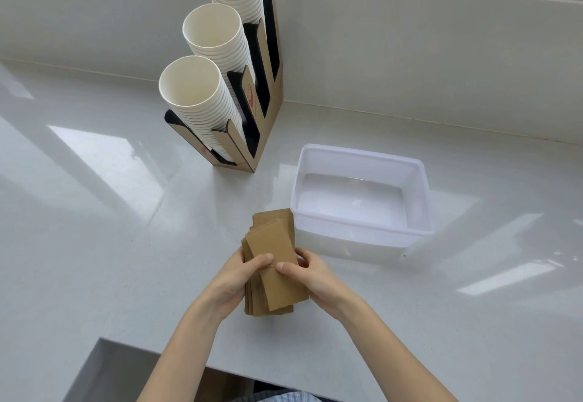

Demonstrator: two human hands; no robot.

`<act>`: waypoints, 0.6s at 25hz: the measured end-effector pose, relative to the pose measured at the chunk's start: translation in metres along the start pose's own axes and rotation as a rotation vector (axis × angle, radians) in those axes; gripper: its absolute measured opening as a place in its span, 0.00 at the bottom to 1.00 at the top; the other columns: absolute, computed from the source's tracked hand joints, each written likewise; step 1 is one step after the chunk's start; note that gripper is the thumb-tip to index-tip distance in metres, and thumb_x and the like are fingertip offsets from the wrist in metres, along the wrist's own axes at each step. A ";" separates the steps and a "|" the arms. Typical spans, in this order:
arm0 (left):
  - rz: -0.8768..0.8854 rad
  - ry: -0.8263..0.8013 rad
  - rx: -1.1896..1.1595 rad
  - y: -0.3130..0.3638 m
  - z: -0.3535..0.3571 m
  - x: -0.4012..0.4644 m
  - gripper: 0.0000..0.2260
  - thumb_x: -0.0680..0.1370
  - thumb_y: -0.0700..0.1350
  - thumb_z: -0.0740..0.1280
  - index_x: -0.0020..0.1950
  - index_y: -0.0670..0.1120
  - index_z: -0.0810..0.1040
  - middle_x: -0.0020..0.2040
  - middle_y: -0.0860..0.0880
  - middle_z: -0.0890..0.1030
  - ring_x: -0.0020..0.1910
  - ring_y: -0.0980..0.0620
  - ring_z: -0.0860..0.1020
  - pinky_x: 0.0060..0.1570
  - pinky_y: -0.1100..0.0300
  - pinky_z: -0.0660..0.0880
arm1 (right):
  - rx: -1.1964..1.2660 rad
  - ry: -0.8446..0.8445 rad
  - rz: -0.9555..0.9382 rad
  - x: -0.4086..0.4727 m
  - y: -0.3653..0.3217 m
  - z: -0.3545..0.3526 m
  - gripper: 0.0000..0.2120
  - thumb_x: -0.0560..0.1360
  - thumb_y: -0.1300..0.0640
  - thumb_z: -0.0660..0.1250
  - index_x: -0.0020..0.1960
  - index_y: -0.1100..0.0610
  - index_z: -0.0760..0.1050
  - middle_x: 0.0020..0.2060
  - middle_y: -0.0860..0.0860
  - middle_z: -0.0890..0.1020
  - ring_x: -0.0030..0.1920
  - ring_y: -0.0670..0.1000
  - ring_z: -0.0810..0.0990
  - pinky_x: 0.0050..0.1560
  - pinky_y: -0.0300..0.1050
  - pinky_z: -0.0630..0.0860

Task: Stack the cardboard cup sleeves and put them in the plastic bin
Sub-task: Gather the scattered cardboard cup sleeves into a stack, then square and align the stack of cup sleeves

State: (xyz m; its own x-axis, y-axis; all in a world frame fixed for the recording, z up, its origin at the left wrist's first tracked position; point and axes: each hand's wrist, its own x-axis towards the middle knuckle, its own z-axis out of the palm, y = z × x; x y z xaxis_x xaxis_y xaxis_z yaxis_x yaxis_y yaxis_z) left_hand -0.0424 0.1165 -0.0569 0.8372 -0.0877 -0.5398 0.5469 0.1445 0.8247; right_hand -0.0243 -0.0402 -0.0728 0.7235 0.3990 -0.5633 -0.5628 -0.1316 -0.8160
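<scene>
Both hands, left (pixel 235 278) and right (pixel 310 275), grip fanned cardboard sleeves (pixel 273 263) beside the plastic bin (pixel 359 237).

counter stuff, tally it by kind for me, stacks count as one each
stacks of white paper cups: 3
cardboard cup holder: 1
plastic bin, nothing in it: 1
stack of brown cardboard cup sleeves, held between the left hand and right hand: 1
total: 6

Left hand (pixel 235 278), right hand (pixel 310 275) close together, thumbs on top, fingers curled, gripping.
</scene>
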 end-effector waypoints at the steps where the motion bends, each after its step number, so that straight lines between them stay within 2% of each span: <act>1: 0.012 -0.013 -0.003 -0.002 -0.002 -0.001 0.21 0.67 0.46 0.68 0.59 0.47 0.72 0.53 0.47 0.81 0.51 0.50 0.80 0.46 0.60 0.76 | -0.023 -0.010 -0.023 -0.001 -0.001 -0.001 0.33 0.66 0.49 0.71 0.67 0.56 0.65 0.59 0.53 0.77 0.56 0.50 0.78 0.53 0.42 0.77; 4: 0.057 -0.042 0.001 -0.008 -0.008 -0.005 0.27 0.65 0.50 0.71 0.63 0.48 0.69 0.57 0.48 0.80 0.55 0.51 0.80 0.49 0.60 0.77 | -0.104 -0.017 -0.065 -0.004 -0.005 0.001 0.30 0.70 0.53 0.71 0.69 0.54 0.64 0.58 0.50 0.76 0.55 0.48 0.77 0.50 0.37 0.76; 7: 0.093 -0.011 0.017 -0.010 -0.011 -0.010 0.34 0.59 0.54 0.72 0.63 0.50 0.68 0.58 0.50 0.79 0.56 0.52 0.78 0.51 0.59 0.76 | -0.170 -0.004 -0.089 -0.005 -0.007 0.005 0.32 0.71 0.52 0.70 0.71 0.52 0.59 0.62 0.51 0.73 0.59 0.50 0.74 0.49 0.35 0.74; 10: 0.133 0.006 0.034 -0.010 -0.013 -0.015 0.30 0.59 0.55 0.72 0.59 0.55 0.69 0.58 0.52 0.78 0.57 0.53 0.76 0.51 0.60 0.74 | -0.217 0.010 -0.123 -0.007 -0.010 0.009 0.34 0.71 0.51 0.70 0.71 0.49 0.57 0.60 0.47 0.72 0.58 0.47 0.73 0.45 0.32 0.73; 13: 0.179 -0.020 0.095 -0.006 -0.006 -0.016 0.22 0.65 0.51 0.71 0.56 0.59 0.68 0.56 0.55 0.78 0.54 0.59 0.77 0.47 0.65 0.75 | -0.248 0.060 -0.193 -0.011 -0.012 0.002 0.35 0.70 0.54 0.71 0.71 0.47 0.57 0.61 0.46 0.71 0.63 0.48 0.72 0.60 0.40 0.72; 15: 0.213 -0.057 0.155 -0.001 0.003 -0.013 0.21 0.69 0.46 0.69 0.59 0.59 0.67 0.54 0.57 0.78 0.49 0.65 0.78 0.41 0.70 0.76 | -0.290 0.105 -0.262 -0.019 -0.015 -0.007 0.34 0.70 0.57 0.71 0.70 0.46 0.57 0.61 0.45 0.71 0.64 0.48 0.70 0.67 0.45 0.68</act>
State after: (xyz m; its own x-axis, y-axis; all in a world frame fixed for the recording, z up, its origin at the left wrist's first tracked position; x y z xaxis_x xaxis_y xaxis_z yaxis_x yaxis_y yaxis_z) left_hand -0.0541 0.1148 -0.0503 0.9299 -0.1275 -0.3449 0.3494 0.0136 0.9369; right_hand -0.0268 -0.0518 -0.0513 0.8727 0.3603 -0.3296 -0.2289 -0.2945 -0.9279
